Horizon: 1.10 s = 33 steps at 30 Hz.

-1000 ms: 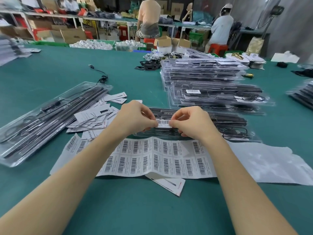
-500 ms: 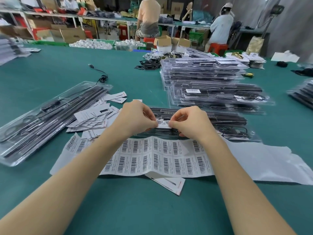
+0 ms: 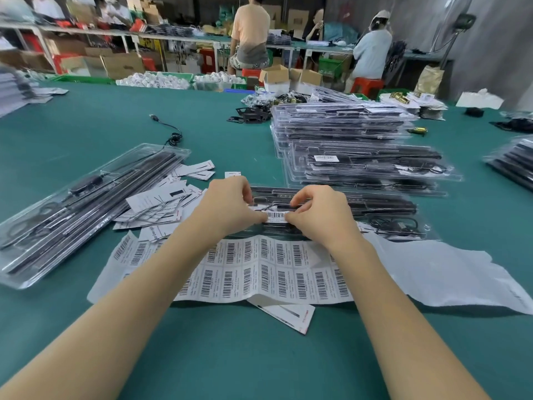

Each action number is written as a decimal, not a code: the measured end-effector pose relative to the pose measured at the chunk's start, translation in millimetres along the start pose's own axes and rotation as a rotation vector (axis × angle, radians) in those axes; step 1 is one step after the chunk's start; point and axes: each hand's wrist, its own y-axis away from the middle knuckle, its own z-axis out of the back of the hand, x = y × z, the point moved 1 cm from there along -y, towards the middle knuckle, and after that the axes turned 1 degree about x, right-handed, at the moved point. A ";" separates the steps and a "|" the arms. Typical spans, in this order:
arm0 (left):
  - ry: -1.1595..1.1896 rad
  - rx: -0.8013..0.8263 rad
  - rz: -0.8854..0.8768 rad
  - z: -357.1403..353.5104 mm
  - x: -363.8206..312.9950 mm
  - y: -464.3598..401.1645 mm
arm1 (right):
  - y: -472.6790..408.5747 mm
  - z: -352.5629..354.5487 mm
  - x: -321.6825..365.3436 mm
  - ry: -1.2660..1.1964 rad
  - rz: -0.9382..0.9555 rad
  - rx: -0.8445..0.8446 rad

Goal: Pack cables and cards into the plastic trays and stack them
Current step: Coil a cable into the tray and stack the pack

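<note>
Now barcode label (image 3: pixel 277 215) between both hands' fingers (image 3: pixel 261 217).

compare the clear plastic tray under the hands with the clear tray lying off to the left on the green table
The clear plastic tray under the hands lies crosswise in front of the person; the clear plastic tray on the left lies diagonally. The near tray is being labelled: the left hand and right hand pinch a white barcode sticker over it, while nothing touches the left tray. White cards lie beside the left tray. Both hold long black parts and coiled cable.
</note>
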 end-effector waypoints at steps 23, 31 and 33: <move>-0.070 -0.031 -0.726 6.8 26.4 8.5 | 2.1 11.5 -25.2 0.048 0.419 0.103; -0.046 -0.084 -0.175 10.9 26.9 -5.5 | 0.0 19.7 -29.8 0.041 0.355 0.111; -0.085 0.022 0.000 11.0 27.7 -9.5 | -0.1 20.9 -26.7 0.081 0.336 0.147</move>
